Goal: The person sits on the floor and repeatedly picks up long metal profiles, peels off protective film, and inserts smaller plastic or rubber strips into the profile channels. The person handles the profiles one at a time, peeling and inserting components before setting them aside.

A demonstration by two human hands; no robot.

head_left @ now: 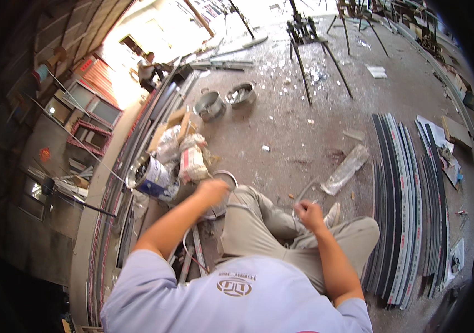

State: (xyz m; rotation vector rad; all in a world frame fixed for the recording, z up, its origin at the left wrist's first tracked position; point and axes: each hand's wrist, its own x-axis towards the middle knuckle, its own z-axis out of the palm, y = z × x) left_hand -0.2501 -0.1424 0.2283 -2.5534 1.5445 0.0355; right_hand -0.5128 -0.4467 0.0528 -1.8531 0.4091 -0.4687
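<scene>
I sit low with my knees bent, both forearms reaching forward. My left hand is closed beside my left knee, above a round metal basin. It is slightly blurred, and what its fingers hold, if anything, cannot be made out. A thin grey strip curves into the closed fingers of my right hand, in front of my right shin. Left of my left hand lie a red-and-white sack and a white-and-blue bucket filled with small parts.
Long dark and white profiles lie stacked at my right. A plastic-wrapped bundle rests on the floor ahead. Two metal pots stand farther off, near a tripod stand. Another person sits at the far left.
</scene>
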